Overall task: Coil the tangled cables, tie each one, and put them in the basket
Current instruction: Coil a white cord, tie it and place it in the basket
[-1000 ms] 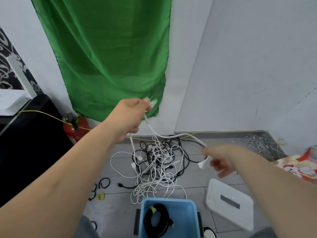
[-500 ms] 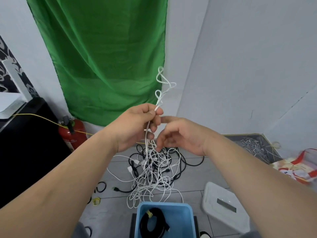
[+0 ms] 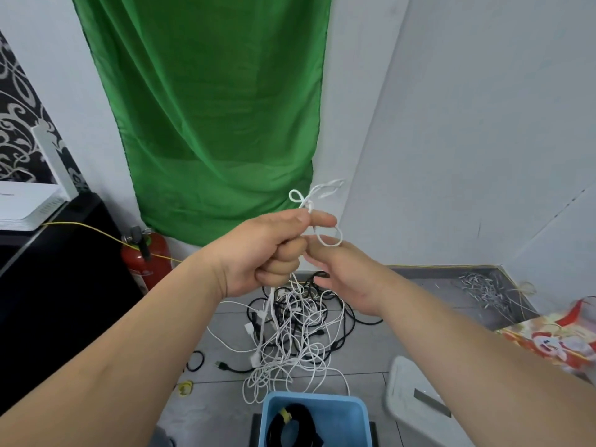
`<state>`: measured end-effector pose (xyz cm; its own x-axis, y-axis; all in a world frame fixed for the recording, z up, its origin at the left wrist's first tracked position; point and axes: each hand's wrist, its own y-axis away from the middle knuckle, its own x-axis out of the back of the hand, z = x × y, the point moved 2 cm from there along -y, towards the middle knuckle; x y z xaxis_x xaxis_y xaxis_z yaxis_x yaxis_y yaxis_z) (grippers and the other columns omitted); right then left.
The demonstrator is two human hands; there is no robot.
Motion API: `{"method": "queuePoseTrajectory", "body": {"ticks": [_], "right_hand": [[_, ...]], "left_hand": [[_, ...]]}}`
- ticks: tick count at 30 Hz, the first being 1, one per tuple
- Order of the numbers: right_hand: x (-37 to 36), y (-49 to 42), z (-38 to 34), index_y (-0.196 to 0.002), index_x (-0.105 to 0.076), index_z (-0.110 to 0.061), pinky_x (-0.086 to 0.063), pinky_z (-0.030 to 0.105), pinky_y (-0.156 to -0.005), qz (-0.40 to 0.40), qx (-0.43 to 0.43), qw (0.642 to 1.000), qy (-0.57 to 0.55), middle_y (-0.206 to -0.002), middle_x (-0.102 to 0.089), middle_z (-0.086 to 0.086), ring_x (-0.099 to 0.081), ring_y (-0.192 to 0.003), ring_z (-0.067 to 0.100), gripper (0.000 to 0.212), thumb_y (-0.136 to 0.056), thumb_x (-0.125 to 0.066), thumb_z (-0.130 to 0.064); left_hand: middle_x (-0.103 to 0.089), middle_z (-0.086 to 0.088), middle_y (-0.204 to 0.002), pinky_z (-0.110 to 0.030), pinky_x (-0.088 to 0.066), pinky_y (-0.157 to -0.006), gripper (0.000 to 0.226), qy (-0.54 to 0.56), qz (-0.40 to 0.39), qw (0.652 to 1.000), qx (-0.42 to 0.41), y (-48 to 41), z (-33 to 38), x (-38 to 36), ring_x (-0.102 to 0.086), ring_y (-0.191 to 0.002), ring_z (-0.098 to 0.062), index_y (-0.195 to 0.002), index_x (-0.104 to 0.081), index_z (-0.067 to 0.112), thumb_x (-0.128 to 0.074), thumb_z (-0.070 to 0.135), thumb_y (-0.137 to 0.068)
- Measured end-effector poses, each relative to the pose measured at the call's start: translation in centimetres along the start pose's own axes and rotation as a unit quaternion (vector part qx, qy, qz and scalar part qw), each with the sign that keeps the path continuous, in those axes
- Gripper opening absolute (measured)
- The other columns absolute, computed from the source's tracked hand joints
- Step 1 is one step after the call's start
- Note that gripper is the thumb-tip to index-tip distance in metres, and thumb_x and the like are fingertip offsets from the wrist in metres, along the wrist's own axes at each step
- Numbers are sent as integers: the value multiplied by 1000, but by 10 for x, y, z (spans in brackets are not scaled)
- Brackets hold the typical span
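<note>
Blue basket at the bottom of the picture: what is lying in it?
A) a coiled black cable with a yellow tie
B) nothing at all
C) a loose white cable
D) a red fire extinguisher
A: a coiled black cable with a yellow tie sits inside the blue basket; the white cables lie outside it.

Corner of a plain indoor room, home or small office, rigged as a makeshift studio. White walls (image 3: 483, 124), grey tiled floor (image 3: 371, 346). 1 green cloth (image 3: 209, 108) hung as a backdrop, 1 red fire extinguisher (image 3: 145, 262) below it. Black cabinet (image 3: 48, 285) carries a white router-like box (image 3: 22, 204). Tangled cables (image 3: 296, 321) heaped on the tiles.
</note>
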<state>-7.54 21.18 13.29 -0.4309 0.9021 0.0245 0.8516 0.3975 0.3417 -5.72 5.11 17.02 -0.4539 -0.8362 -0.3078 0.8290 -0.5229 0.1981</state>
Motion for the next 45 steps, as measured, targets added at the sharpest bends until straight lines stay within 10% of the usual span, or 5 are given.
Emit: {"method": "queuePoseTrajectory", "body": {"ticks": [9,21,30,34,45], "right_hand": [[-4,-6,2,-81,-70,-17,-58,41,-65,38,27,999,8,-60,-49,6,-50,-55,20,15,-96,-70,-18],[116,23,74,-88,-54,-13,-20,24,-52,357,-261,895,-55,-44,-25,-5,-14,-33,12,32,-102,-29,-26],[73,6,10,-79,-55,-17,-16,24,-47,242,-123,962,-41,-54,-23,-5,-16,-42,13,31,-100,-49,-39],[33,10,-29,-74,-55,-16,-7,28,-50,110,-29,993,20,-50,-23,-4,-14,-43,12,32,-103,-47,-29],[36,27,-31,-78,-67,-13,-25,24,-48,57,-15,989,139,-52,-28,-3,-21,-44,14,33,-97,-67,-41]], "left_hand": [[-35,0,-73,-27,-19,-50,26,62,-57,996,12,2,3,-3,-27,-57,-13,-78,-54,15,-45,27,-99],[-58,5,-63,-27,-40,-50,41,-12,522,849,-84,23,17,97,-48,-55,-14,-73,-61,19,-47,42,-104],[-68,-16,-101,-37,-52,-83,44,-579,380,718,68,4,-11,74,-64,-103,-38,-98,-68,4,-65,48,-91],[-51,5,-151,-3,-28,-105,72,-473,232,840,-126,-5,-17,15,-47,-139,-11,-152,-46,20,-70,14,-85],[-56,2,-55,-31,-40,-51,12,-433,117,888,-101,-12,-10,-10,-44,-51,-14,-85,-73,22,-76,32,-91]]}}
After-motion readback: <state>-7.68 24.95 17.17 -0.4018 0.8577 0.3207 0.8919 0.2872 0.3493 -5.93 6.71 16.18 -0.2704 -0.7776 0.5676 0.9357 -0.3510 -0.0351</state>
